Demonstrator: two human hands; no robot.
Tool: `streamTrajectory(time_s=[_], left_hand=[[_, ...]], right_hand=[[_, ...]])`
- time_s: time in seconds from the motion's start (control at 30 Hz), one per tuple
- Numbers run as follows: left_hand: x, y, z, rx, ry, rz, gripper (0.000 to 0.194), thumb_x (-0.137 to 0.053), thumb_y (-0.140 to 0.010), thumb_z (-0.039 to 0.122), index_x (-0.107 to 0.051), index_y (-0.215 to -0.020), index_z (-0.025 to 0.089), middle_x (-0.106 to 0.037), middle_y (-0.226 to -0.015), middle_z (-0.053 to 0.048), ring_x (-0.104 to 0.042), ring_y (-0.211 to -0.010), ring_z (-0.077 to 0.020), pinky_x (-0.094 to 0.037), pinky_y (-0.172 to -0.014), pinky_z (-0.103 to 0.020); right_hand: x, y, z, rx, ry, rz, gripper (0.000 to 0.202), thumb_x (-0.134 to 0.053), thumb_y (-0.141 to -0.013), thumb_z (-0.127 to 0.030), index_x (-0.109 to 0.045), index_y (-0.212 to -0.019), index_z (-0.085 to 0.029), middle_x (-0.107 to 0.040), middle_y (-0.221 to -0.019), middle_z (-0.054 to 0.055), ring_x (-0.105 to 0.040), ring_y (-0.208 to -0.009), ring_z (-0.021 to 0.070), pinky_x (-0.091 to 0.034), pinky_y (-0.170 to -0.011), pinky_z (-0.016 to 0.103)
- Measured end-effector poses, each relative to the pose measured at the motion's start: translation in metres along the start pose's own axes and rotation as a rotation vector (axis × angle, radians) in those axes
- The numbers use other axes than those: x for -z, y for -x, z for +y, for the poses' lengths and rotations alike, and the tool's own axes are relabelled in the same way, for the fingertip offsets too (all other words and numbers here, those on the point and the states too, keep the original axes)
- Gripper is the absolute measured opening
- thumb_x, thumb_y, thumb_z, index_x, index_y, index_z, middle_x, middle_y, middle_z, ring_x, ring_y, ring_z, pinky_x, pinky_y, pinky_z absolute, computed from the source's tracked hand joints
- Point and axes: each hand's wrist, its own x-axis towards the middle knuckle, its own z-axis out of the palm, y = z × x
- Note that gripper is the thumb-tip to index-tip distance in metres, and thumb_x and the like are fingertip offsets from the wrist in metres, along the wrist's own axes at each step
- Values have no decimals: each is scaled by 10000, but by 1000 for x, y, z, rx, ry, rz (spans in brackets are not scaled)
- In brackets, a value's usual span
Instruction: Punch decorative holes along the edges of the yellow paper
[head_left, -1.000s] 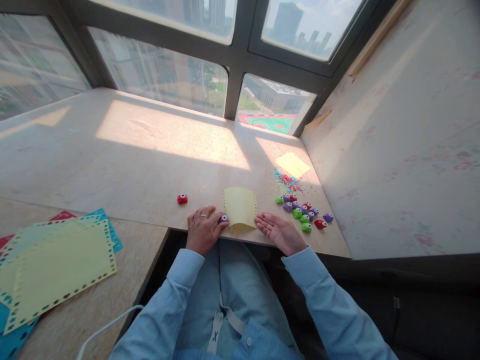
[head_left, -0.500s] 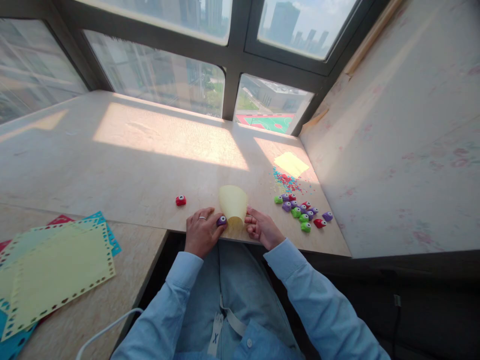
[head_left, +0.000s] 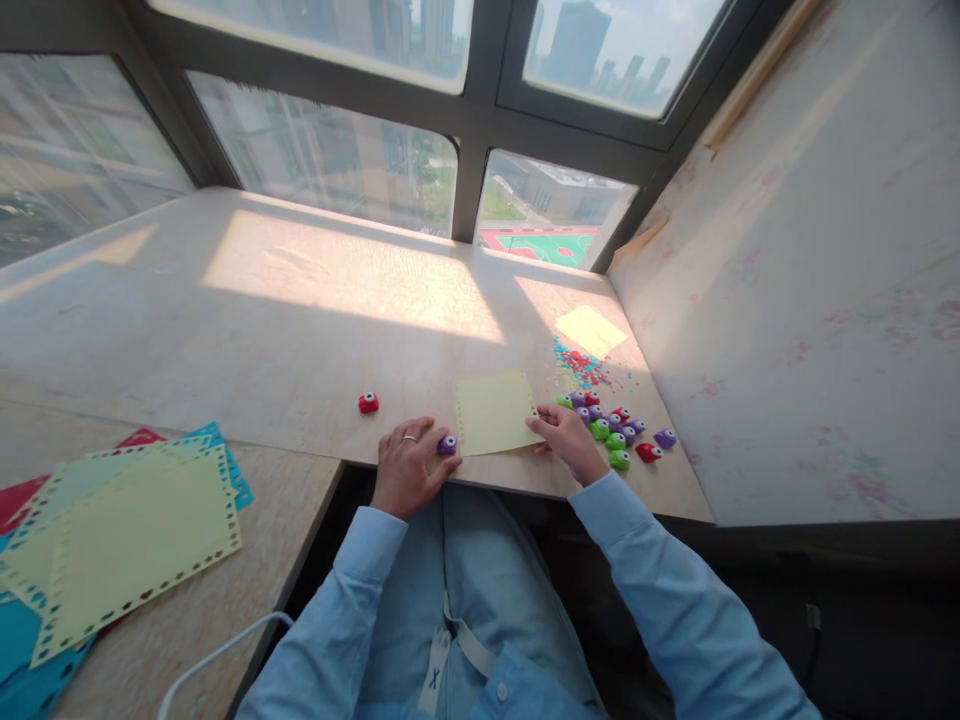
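Note:
A small purple craft punch (head_left: 447, 445) is in my left hand (head_left: 412, 467), the thumb and fingers closed around it at the table's front edge. Just right of it lies a pale yellow sheet of paper (head_left: 495, 412), spread nearly flat, with small holes along its left and right edges. My right hand (head_left: 571, 440) pinches the sheet at its right edge. Apart from both hands, a red craft punch (head_left: 368, 402) stands on the table to the left.
Several green, purple and red punches (head_left: 615, 440) cluster right of my right hand. Behind them are scattered paper bits (head_left: 585, 368) and a yellow sheet (head_left: 591, 330). Hole-edged coloured sheets (head_left: 142, 545) are stacked at the left, near a white cable (head_left: 217, 640). A wall (head_left: 810, 300) bounds the right.
The yellow sheet was curled over between my hands and now lies opened out. My right hand has moved right with its edge. The purple punch stays in my left hand.

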Motion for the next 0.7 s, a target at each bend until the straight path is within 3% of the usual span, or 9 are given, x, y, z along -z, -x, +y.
streamTrajectory(time_s=[0.1, 0.2, 0.47, 0.7], left_hand=[[1, 1, -1, -7, 31, -7, 445, -603, -862, 413, -602, -1260, 212, -609, -1292, -119, -518, -1205, -299, -410, -982, -475], [-1, 2, -1, -3, 23, 13, 376, -573, -884, 364, -625, -1232, 230, -613, -1288, -113, -523, -1202, -293, -412, -979, -475], [-3, 2, -6, -29, 66, 51, 261, -632, -860, 308, -704, -1109, 280, -642, -1249, -73, -563, -1160, -278, -449, -955, -471], [-2, -2, -10, 0, 160, 54, 258, -650, -838, 242, -731, -1080, 284, -661, -1219, -64, -579, -1132, -262, -459, -981, -460]], right_hand=[[2, 2, 11, 4, -32, 69, 249, -748, -673, -334, -711, -862, -176, -733, -804, 55, -634, -598, 177, -518, -420, 261], [0, 5, 20, -18, -81, 95, 282, -762, -658, -361, -718, -855, -163, -741, -800, 59, -629, -551, 169, -534, -431, 278], [-1, 7, 32, -39, -203, 65, 351, -801, -588, -444, -710, -786, -170, -734, -756, 49, -679, -687, 230, -594, -547, 338], [1, 8, 44, 38, -176, 120, 449, -782, -612, -514, -712, -847, -139, -750, -792, 79, -687, -721, 228, -544, -625, 317]])
